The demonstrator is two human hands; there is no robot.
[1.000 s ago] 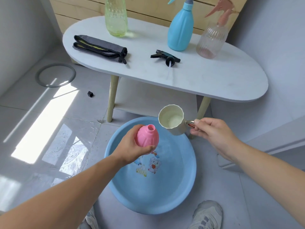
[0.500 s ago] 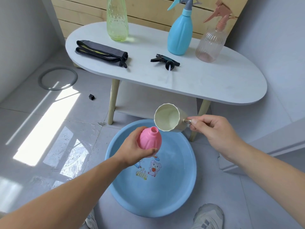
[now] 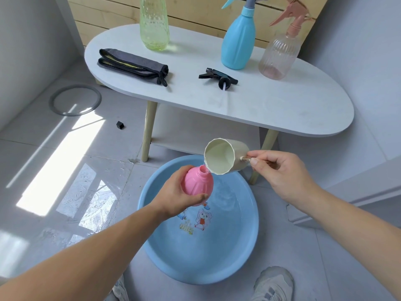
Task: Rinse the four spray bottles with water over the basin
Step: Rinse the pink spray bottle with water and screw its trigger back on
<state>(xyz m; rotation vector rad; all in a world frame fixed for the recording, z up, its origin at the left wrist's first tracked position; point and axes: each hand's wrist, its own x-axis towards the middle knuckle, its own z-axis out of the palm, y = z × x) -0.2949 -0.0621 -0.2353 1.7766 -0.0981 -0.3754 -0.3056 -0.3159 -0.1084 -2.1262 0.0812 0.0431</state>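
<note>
My left hand (image 3: pixel 178 196) grips a pink spray bottle (image 3: pixel 198 183) with its cap off, held over the blue basin (image 3: pixel 249 242) on the floor. My right hand (image 3: pixel 280 172) pinches the handle of a cream cup (image 3: pixel 221 156), tipped so its lip touches the pink bottle's open neck. On the white table (image 3: pixel 271 109) stand a green bottle (image 3: pixel 154 22), a blue spray bottle (image 3: pixel 238 40) and a clear pinkish spray bottle (image 3: pixel 280 53). A black spray head (image 3: pixel 218 77) lies loose on the tabletop.
A folded grey cloth (image 3: pixel 132 65) lies on the table's left part. A grey ring (image 3: pixel 74 99) and a small black cap (image 3: pixel 120 124) lie on the wet tiled floor at left. My shoes (image 3: pixel 273 283) are just below the basin. A wall rises at right.
The cup has tipped further and moved down to the pink bottle's neck. The pink bottle has stayed over the basin, gripped by my left hand.
</note>
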